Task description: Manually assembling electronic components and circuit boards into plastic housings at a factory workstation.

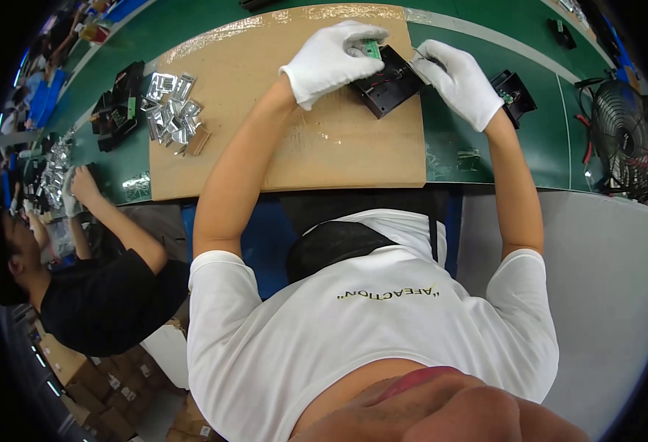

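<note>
My left hand point(333, 60), in a white glove, pinches a small green circuit board point(372, 49) at the far left edge of an open black plastic box point(390, 87). Thin reddish wires show inside the box, which sits tilted on a brown cardboard sheet point(294, 158). At the box's right side, my gloved right hand point(456, 79) is closed, thumb against fingers. A small pale piece shows by its fingertips, too small to name. The gloves hide part of the board.
Left of the sheet's middle lies a heap of silver metal pieces point(171, 114), beside black housings point(118, 110). Another black housing point(515, 97), red-handled pliers point(586, 138) and a black fan point(624, 136) are to the right. A co-worker point(103, 295) in black works at the left.
</note>
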